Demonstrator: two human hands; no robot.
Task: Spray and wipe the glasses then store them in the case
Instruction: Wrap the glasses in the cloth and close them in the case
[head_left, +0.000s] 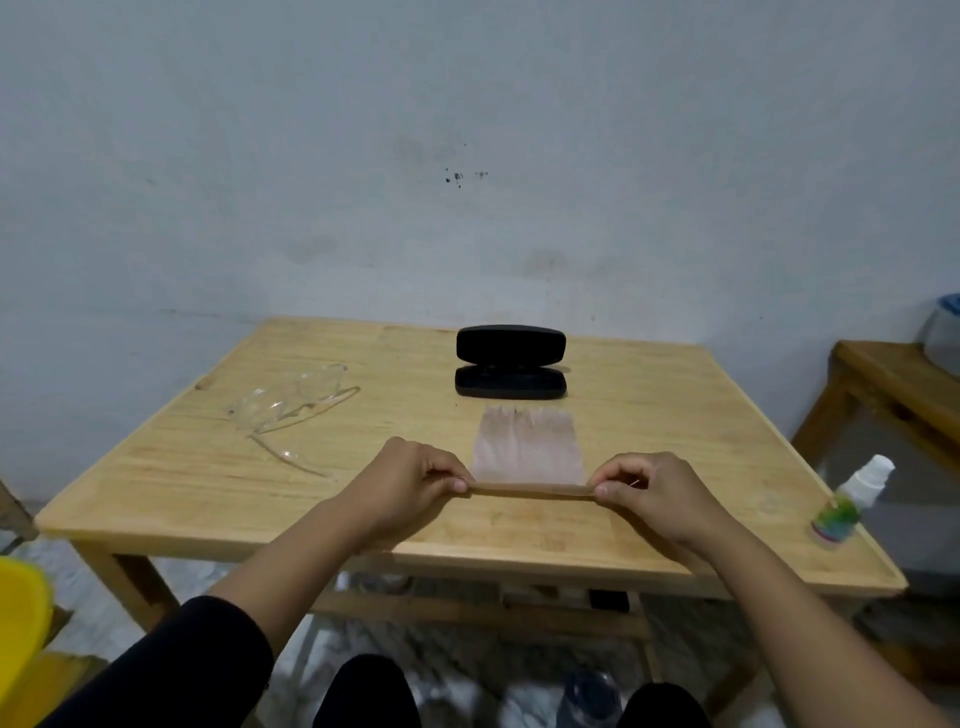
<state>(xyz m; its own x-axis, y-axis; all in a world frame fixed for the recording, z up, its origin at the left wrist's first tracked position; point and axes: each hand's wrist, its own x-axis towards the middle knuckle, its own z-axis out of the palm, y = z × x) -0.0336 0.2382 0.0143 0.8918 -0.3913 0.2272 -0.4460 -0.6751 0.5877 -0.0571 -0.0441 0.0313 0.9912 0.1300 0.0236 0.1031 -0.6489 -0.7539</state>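
Note:
A pale pinkish wiping cloth (527, 447) lies on the wooden table (208, 483), its near edge lifted. My left hand (410, 480) pinches the cloth's near left corner and my right hand (657, 491) pinches the near right corner, stretching that edge taut. Clear glasses (291, 402) rest on the table to the left, arms unfolded, well apart from both hands. A black glasses case (510, 362) stands open at the back middle, just beyond the cloth. A small spray bottle (852, 499) with a white cap and green label stands near the table's right edge.
A second wooden table (893, 384) stands at the right with a grey object on it. A yellow object (21, 613) sits low at the left edge. The wall rises right behind the table. My knees show below the front edge.

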